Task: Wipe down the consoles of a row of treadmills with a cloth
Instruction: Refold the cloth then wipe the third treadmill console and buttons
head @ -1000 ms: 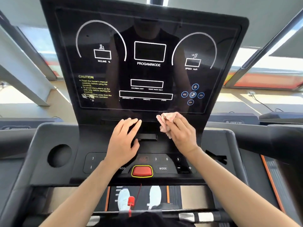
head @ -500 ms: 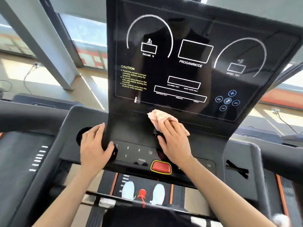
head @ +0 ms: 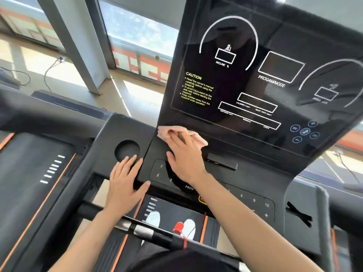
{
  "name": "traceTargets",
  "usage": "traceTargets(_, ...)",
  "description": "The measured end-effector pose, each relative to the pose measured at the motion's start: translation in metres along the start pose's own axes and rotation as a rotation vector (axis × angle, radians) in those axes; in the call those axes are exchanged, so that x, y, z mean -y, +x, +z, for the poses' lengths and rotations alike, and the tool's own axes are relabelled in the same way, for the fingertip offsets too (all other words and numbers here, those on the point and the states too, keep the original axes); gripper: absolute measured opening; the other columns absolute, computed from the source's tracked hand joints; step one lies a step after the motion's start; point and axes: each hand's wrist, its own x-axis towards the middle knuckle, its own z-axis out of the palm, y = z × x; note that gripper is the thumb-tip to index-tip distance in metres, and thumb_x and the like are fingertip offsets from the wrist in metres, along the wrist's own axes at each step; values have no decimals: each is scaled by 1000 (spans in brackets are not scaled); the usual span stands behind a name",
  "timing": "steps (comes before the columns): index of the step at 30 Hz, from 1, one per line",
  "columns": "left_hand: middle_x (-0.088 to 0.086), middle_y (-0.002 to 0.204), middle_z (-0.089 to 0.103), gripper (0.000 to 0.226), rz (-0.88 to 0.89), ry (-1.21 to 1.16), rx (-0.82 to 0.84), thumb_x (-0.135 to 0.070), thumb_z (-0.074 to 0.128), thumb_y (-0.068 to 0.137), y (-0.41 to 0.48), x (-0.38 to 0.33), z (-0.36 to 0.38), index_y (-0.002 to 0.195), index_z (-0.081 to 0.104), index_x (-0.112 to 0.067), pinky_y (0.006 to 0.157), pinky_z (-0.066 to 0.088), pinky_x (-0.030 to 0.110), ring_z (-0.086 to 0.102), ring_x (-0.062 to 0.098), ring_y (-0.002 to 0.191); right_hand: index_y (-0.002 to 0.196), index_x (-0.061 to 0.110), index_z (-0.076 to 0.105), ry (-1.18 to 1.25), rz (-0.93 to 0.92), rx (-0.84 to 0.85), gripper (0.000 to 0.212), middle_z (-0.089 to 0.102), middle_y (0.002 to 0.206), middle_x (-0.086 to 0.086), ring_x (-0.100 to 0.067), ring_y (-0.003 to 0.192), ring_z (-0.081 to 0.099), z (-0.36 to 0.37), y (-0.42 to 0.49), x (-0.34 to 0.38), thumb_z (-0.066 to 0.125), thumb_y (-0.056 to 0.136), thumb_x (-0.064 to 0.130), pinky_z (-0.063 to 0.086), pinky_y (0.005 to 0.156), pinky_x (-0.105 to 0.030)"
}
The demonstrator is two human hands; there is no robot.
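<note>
Pressing down through straight, close-set fingers, the right hand point(head: 186, 156) kept a crumpled pale pink cloth point(head: 164, 132) flat on the matte black ledge just under the lower left corner of the tall glossy black display panel point(head: 245, 89). The cloth lay partly beneath the fingertips, with its edges showing on either side of them. The left hand point(head: 125, 183) held nothing. It rested with fingers spread on the grey plastic shoulder of the console, its fingertips just beside the round recessed cup holder point(head: 125, 150).

By my reading, the job on this machine was somewhere in its middle. The wipe was at the left end of the ledge, and the dark numbered keypad strip point(head: 255, 203) nearer the person, crossed by the right forearm, looked like ground yet to be covered. Whether the display had already been cleaned could not be told, since its sheen showed only reflections. The cup holder and grey shoulders gave no sign either way. Off to the left lay the black orange-edged belt of a neighbouring treadmill point(head: 35, 163), so more consoles in the row probably remained. Nothing showed which of them were finished.
</note>
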Motion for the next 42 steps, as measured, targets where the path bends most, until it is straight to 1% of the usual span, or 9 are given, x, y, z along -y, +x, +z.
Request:
traceTargets(2,5,161,41,73,12,-17,3,-57,51,89,0,2,-1,151,48,-18,127,7,38,29,28,153,143,22,54,101,-44,9,46,60,140,3,-26,136,41,8,-2,3,50,97,26,33,115,-42)
traceTargets(4,5,162,39,73,19,-41,-1,-56,52,89,0,4,-1,151,48,-18,128,4,34,27,27,154,120,19,70,218,-78,-27,29,70,119,4,-24,124,51,14,-7,4,54,96,22,38,112,-43)
traceTargets(6,5,162,38,72,22,-63,-6,-55,53,89,-1,4,-1,151,48,-18,128,4,34,26,26,154,98,14,72,286,-54,-144,13,68,105,1,-23,108,57,14,-11,7,60,93,18,46,99,-45)
traceTargets(8,5,162,39,72,24,-69,-5,-54,54,88,-1,3,-1,151,48,-18,128,4,34,26,26,154,110,18,68,317,-7,-167,19,60,123,0,-24,119,53,14,-12,12,60,94,21,42,106,-45)
traceTargets(11,5,163,38,72,29,-68,4,-53,53,89,-1,4,-2,151,48,-18,128,4,34,25,25,155,155,27,34,113,22,69,53,22,167,3,-30,156,6,21,-14,24,38,104,42,4,128,-49)
traceTargets(14,4,163,37,73,38,-58,11,-53,53,89,-1,4,-3,152,47,-18,128,4,35,24,25,155,161,32,15,-24,48,193,60,6,170,8,-26,156,-14,33,-14,24,18,105,53,-6,126,-50)
traceTargets(25,4,165,34,76,58,-8,25,-56,50,89,-2,7,0,153,44,-16,128,6,40,21,25,156,159,28,27,-232,66,213,61,16,169,7,-28,157,-1,16,-81,-41,14,105,55,-4,126,-50)
traceTargets(34,11,162,38,78,52,58,16,-55,48,87,-1,8,5,151,47,-10,126,11,46,26,32,154,156,28,36,-209,76,220,57,25,166,6,-27,157,9,-11,-133,-107,23,106,51,14,125,-55)
traceTargets(42,18,162,35,79,28,77,-55,-50,46,86,-3,2,14,150,46,-5,124,10,45,24,38,153,157,28,34,-175,263,184,57,22,168,4,-25,157,7,-18,-201,-146,21,106,51,13,125,-53)
